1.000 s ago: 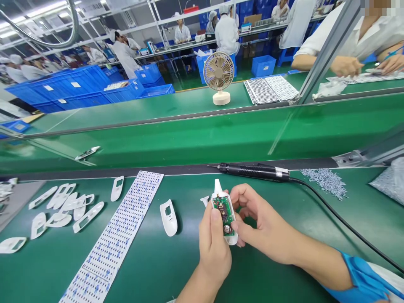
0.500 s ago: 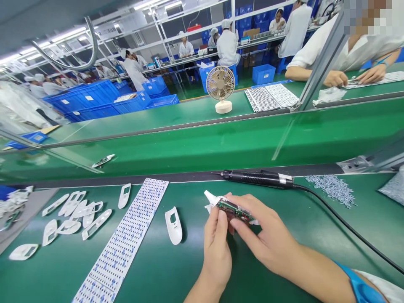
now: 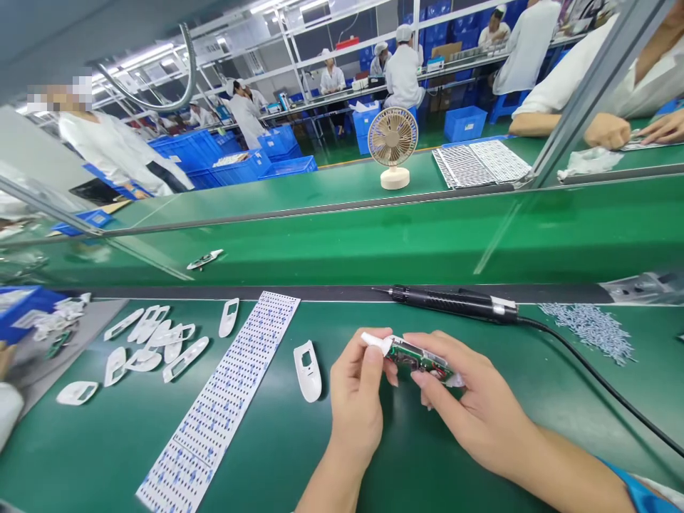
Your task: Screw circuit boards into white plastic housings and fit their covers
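Observation:
Between my two hands is a small device with a white pointed nozzle and an exposed green circuit board [image 3: 414, 356]. My left hand [image 3: 359, 388] pinches it at the nozzle end, thumb in front and fingers behind. At the other end, my right hand [image 3: 464, 388] grips it between thumb and fingers. Some of the fingers are hidden behind the device. A white plastic shell half [image 3: 308, 381] with a rectangular window lies on the green bench, to the left of my left hand. Behind my hands rests a black electric screwdriver [image 3: 454, 303], its tip pointing left.
A white sheet with blue marks [image 3: 224, 399] lies left of the shell. Several white shell pieces [image 3: 144, 356] are scattered beyond it. A pile of small screws [image 3: 588, 328] sits at right, near the screwdriver's cable [image 3: 588, 377]. A fan [image 3: 394, 146] stands behind the low barrier.
My left hand has shifted to the nozzle end, and the device is tilted a little differently. The camera view has swung left, showing a person in white at the far left.

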The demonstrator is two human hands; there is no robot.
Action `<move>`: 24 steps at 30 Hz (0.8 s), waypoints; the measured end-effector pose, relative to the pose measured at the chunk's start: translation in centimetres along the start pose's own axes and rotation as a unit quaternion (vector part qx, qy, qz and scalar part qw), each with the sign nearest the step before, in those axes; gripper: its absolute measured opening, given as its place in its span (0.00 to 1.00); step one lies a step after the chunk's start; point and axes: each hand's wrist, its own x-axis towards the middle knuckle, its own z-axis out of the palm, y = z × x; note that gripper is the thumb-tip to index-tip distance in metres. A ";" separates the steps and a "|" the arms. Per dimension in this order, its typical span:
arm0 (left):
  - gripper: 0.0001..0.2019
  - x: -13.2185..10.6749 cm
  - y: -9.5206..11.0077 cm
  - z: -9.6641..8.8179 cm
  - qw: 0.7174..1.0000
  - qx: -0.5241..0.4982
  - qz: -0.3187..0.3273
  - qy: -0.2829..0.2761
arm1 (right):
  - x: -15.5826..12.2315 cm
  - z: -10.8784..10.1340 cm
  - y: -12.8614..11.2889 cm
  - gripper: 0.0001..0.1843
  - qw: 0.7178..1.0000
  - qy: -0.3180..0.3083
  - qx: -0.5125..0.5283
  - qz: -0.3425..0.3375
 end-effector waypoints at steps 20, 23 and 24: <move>0.17 -0.4 -0.1 0.4 0.999 0.018 -0.007 0.038 | -0.1 -0.3 1.0 0.32 0.992 -0.011 -0.091 -0.083; 0.18 -0.3 -0.1 0.4 0.999 0.022 -0.006 0.036 | 0.0 -0.3 1.1 0.31 0.992 -0.010 -0.092 -0.090; 0.18 -0.3 -0.1 0.4 0.999 0.022 -0.005 0.035 | 0.0 -0.3 1.1 0.30 0.991 -0.009 -0.093 -0.093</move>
